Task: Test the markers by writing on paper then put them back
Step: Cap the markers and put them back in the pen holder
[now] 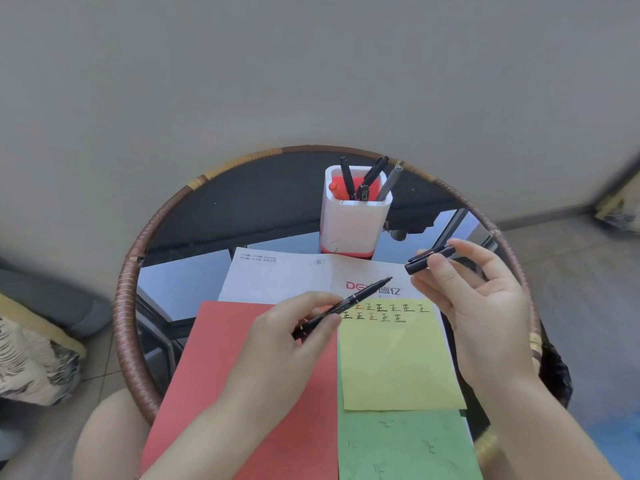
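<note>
Marker uncapped over the test sheets

Marker (344,304): a slim black pen with pale print on the barrel and a fine dark tip, uncapped, lying at a slant above the papers with the tip pointing up and to the right. Its black cap (429,259), which bears a clip, is apart from it, to the upper right. Yellow sheet (398,362) carries two rows of small tally-like characters in black and red near its top edge. It overlaps a green sheet (405,445) with faint marks; a red sheet (221,368) lies beside them on the left, and a white printed sheet (277,278) with a red logo lies behind. Holder (351,223), white with a red base and red inside, stands upright beyond the papers and contains several black pens, a grey one and an orange-capped one.

Tabletop (194,271): round, glass, reflective, with a wrapped woven rim (126,289). Floor (571,271) grey and tiled; wall plain grey. Patterned cushions sit at the left and right margins.

Left hand (287,337) pinches the marker barrel between thumb and fingers, clamped on it above the red sheet. Right hand (481,292), palm turned inward, grips the cap between thumb and fingertips. Hands are apart, both raised off the paper.
</note>
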